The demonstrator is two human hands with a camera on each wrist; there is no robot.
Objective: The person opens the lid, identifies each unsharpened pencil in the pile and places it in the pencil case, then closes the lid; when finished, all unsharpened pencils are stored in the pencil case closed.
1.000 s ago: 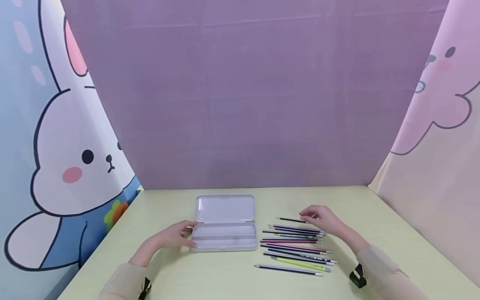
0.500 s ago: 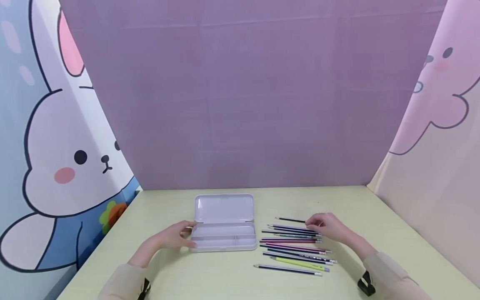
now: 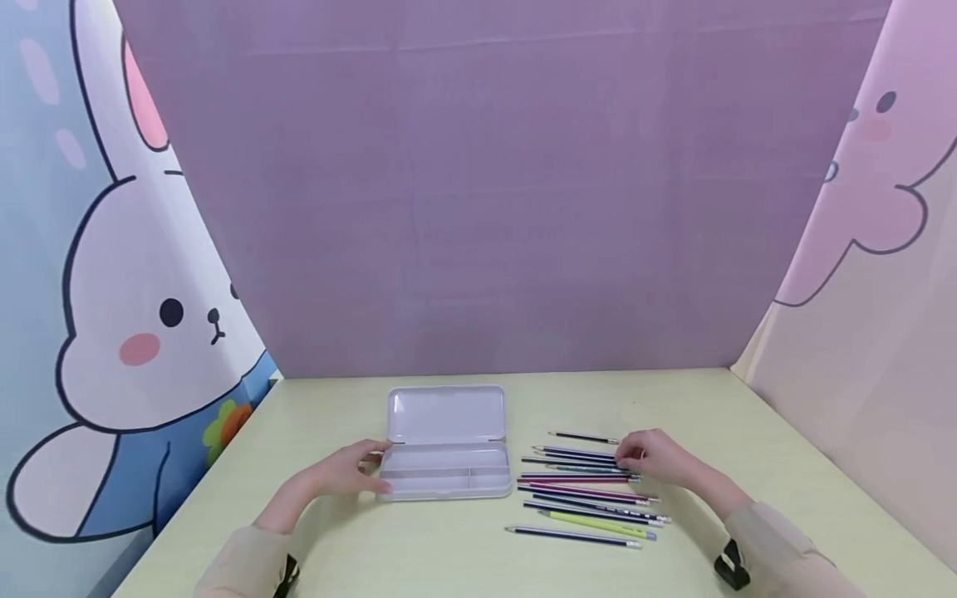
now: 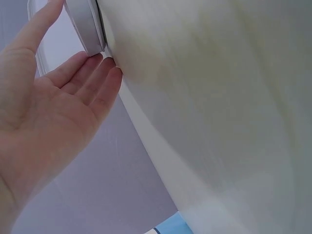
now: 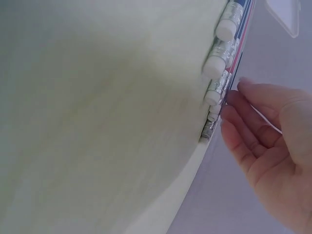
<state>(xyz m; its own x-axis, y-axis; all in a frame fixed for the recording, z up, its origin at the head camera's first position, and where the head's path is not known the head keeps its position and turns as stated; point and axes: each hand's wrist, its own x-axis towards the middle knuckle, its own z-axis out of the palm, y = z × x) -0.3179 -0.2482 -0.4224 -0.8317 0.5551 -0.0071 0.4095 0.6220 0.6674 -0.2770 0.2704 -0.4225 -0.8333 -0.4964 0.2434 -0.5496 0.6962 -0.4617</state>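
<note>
A pale plastic pencil case [image 3: 429, 481] lies with its lid raised on the table, its compartments facing up. My left hand [image 3: 340, 473] rests at the case's left end, the thumb by the near corner and the fingers by the far one. In the left wrist view, relaxed fingertips [image 4: 95, 58] touch the case's edge. To the right lie several pencils [image 3: 576, 498], pointing left. Over their eraser ends, my right hand [image 3: 661, 457] reaches down with bent fingers. In the right wrist view its fingertips are beside the pencils; whether they pinch one is hidden.
A single dark pencil [image 3: 583, 437] lies farthest back, apart from the group. A yellow-green pencil-like stick [image 3: 598, 525] and a dark pencil [image 3: 576, 537] are nearest the front. A purple cloth [image 3: 508, 208] hangs behind the table.
My right hand has left the end of the farthest dark pencil and shifted right and toward me, over the pencil group. The left hand stays at the case.
</note>
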